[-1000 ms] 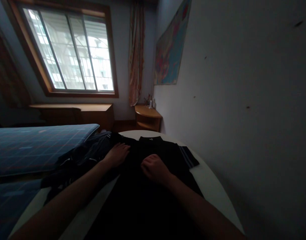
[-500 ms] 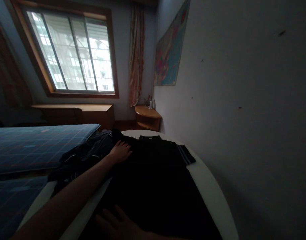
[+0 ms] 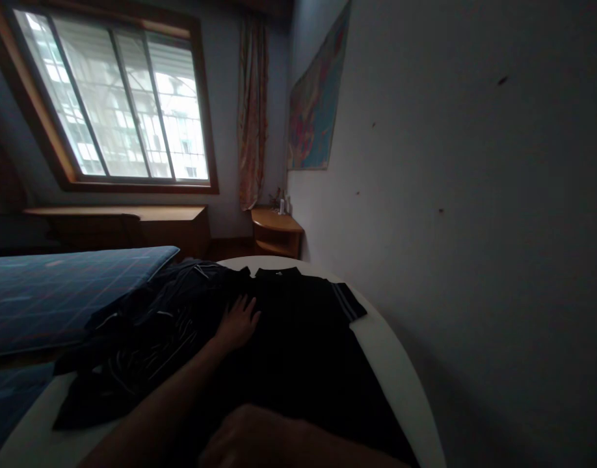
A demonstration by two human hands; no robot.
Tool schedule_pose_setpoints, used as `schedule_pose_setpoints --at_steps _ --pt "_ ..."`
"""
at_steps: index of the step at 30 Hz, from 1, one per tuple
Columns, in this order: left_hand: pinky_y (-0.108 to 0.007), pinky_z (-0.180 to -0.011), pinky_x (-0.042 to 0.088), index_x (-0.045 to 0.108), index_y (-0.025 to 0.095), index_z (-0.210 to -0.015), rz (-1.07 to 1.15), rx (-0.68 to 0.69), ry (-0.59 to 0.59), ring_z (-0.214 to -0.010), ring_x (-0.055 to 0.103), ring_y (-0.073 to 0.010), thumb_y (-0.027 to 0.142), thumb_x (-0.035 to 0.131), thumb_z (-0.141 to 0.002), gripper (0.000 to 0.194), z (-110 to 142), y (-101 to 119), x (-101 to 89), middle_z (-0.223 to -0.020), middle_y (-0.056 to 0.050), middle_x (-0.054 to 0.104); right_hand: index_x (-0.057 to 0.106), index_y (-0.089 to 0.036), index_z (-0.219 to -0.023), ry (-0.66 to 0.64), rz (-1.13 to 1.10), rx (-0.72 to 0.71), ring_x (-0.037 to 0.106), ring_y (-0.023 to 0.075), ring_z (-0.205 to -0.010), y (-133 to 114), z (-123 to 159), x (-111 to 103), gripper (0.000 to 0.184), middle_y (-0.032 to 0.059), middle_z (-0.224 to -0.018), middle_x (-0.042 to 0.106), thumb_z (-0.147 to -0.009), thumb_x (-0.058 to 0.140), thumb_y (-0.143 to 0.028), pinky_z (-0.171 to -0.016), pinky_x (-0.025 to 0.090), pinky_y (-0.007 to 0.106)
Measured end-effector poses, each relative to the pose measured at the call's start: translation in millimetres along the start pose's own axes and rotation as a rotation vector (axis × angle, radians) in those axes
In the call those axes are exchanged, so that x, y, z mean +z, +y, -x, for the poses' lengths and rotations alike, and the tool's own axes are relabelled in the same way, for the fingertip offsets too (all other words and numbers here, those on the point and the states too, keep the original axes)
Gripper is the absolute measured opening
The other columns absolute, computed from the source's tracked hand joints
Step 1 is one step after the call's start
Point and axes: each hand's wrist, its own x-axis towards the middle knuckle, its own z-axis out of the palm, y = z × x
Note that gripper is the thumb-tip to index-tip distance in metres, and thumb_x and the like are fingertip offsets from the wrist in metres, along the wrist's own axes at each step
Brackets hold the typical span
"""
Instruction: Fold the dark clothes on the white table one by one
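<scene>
A black polo shirt (image 3: pixel 298 351) lies spread on a round white table (image 3: pixel 406 370), collar at the far side and grey stripes on its right sleeve cuff. My left hand (image 3: pixel 237 323) rests flat on the shirt's upper left part, fingers spread. Low in the view, my right hand (image 3: pixel 252 435) is curled over the shirt's lower left part, closed on the cloth; its fingertips are hidden in the dark. Left of my left arm is a rumpled heap of dark clothes (image 3: pixel 157 325) with white trim, partly behind the arm.
A blue plaid mattress (image 3: pixel 74 292) borders the table at the left. A wall (image 3: pixel 474 273) runs along the right side. Beyond stand a wooden desk (image 3: pixel 172 214) under the window and a corner shelf (image 3: pixel 279 222) with small items.
My left hand has slid slightly nearer along the shirt. My right hand has gone from stretched fingers to a curled shape. Shirt cloth now covers the bare table strip by my left forearm; the view has turned right.
</scene>
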Motion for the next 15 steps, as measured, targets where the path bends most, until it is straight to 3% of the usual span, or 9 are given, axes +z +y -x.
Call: schedule_pose_setpoints --at_steps 2,3,5,7,11,15 --pt "-0.053 -0.111 0.035 0.046 0.012 -0.143 0.033 -0.001 0.028 -0.139 0.043 -0.0342 0.035 0.038 -0.100 0.050 2.9 -1.6 3.4 -0.147 -0.021 0.049 0.069 -0.023 -0.080 0.149 0.114 0.300 0.068 0.0157 -0.074 32.9 26.5 -20.3 0.028 0.0005 -0.083 0.074 -0.090 0.056 -0.046 -0.065 0.049 0.025" --pt "-0.050 -0.109 0.038 0.047 0.012 -0.142 0.052 0.007 0.040 -0.136 0.047 -0.0320 0.033 0.038 -0.099 0.049 3.6 -2.4 3.5 -0.146 -0.020 0.051 0.067 -0.021 -0.077 0.251 0.155 0.467 0.066 0.0154 -0.070 50.2 40.8 -32.0 0.030 0.0018 -0.079 0.072 -0.092 0.053 -0.043 -0.064 0.047 0.025" --pt "-0.041 -0.109 0.042 0.052 0.015 -0.139 0.093 0.057 0.054 -0.130 0.053 -0.0262 0.027 0.040 -0.097 0.045 4.8 -2.8 1.2 -0.142 -0.015 0.056 0.067 -0.020 -0.082 0.485 0.173 0.836 0.065 0.0149 -0.073 83.8 71.2 -54.7 0.030 0.0032 -0.082 0.071 -0.097 0.046 -0.037 -0.068 0.046 0.025" --pt "-0.037 -0.110 0.042 0.058 0.019 -0.133 0.154 0.172 0.078 -0.126 0.056 -0.0218 0.021 0.041 -0.095 0.041 6.8 -1.3 -3.1 -0.137 -0.009 0.061 0.067 -0.020 -0.100 0.634 0.156 1.128 0.066 0.0161 -0.087 113.3 103.3 -70.0 0.027 0.0045 -0.097 0.072 -0.098 0.043 -0.033 -0.079 0.046 0.025" --pt "-0.044 -0.114 0.039 0.056 0.023 -0.135 0.266 0.359 0.119 -0.132 0.051 -0.0241 0.023 0.046 -0.093 0.043 14.6 5.9 -10.1 -0.140 -0.007 0.058 0.059 -0.015 -0.130 0.605 0.263 1.552 0.056 0.0239 -0.118 150.6 166.8 -64.9 0.039 0.0117 -0.130 0.063 -0.097 0.044 -0.029 -0.101 0.039 0.032" --pt "-0.051 -0.119 0.028 0.040 0.027 -0.150 0.245 0.383 -0.049 -0.148 0.026 -0.0292 0.038 0.051 -0.094 0.058 19.8 10.3 -9.2 -0.160 -0.006 0.034 0.050 -0.021 -0.144 0.488 0.320 1.750 0.049 0.0288 -0.128 160.5 211.8 -38.2 0.050 0.0125 -0.142 0.054 -0.097 0.046 -0.036 -0.106 0.035 0.038"
